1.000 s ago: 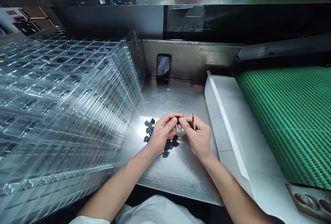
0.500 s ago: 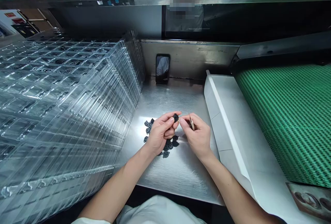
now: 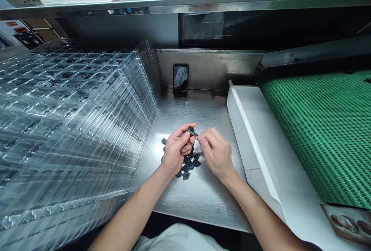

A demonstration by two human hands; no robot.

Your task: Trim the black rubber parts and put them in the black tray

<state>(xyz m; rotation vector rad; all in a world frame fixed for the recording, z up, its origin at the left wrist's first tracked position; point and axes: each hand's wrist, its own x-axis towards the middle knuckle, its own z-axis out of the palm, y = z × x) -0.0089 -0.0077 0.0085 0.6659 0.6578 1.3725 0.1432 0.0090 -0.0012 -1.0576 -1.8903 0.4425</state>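
Note:
My left hand pinches a small black rubber part between thumb and forefinger, just above the steel bench. My right hand is closed round a thin pointed tool whose tip touches that part. Under and between both hands lies a loose heap of several similar black parts on the bench.
A tall slanted stack of clear plastic blister trays fills the left side. A dark phone leans on the steel back wall. A white sloped chute and a green conveyor belt lie to the right.
The tool in my right hand has swung from pointing up to pointing left, its tip now at the part. Both hands have shifted slightly left.

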